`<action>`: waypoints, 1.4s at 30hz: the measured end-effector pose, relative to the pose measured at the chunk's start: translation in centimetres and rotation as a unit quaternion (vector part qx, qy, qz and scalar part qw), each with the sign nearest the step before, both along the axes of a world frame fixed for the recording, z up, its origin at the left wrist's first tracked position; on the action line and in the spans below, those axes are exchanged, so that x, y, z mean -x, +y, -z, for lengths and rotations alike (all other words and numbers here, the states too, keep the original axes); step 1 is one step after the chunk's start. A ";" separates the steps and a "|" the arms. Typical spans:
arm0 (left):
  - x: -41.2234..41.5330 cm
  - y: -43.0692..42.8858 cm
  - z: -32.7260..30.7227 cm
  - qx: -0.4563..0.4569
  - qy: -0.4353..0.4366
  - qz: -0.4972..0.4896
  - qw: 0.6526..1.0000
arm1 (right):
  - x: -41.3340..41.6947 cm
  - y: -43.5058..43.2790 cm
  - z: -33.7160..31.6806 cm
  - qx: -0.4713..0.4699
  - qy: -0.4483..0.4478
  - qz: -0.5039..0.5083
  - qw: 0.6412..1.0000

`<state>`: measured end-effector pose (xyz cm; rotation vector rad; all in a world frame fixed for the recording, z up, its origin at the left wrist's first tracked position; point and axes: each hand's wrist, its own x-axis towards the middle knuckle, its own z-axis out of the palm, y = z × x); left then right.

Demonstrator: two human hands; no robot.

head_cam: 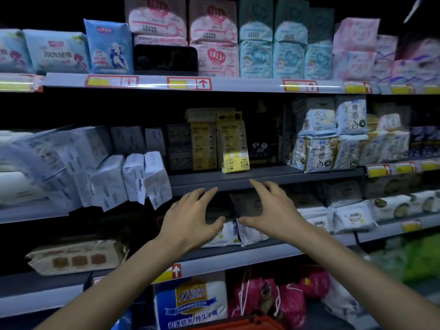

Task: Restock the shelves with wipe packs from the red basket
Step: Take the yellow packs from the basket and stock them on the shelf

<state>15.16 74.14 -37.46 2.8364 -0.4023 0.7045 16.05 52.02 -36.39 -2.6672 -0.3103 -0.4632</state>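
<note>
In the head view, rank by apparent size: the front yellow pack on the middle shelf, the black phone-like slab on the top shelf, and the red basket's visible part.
1. Black slab
2. Yellow pack
3. Red basket, only its rim in frame, so its true size is unknown.

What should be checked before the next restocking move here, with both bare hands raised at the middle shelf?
1. Left hand empty: ok, fingers spread, holding nothing.
2. Right hand empty: ok, open.
3. Free space on the grey metal middle shelf: ok, bare patch right of the upright yellow wipe pack.
4. Red plastic basket in reach: ok, rim at the bottom edge.
5. Packs left in the basket: cannot tell, inside hidden.
6. White packs at left standing straight: not ok, leaning.
</note>
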 end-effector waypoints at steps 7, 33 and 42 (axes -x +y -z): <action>2.5 1.5 8.4 -0.054 0.040 0.012 0.998 | 3.8 0.0 7.9 0.033 0.063 -0.035 0.997; 5.7 0.0 45.4 -0.196 0.433 0.059 0.878 | 6.8 -1.6 37.1 0.358 0.401 -0.209 0.817; 5.0 -1.7 51.4 -0.266 0.486 0.104 0.826 | 7.1 -1.9 38.7 0.388 0.429 -0.222 0.785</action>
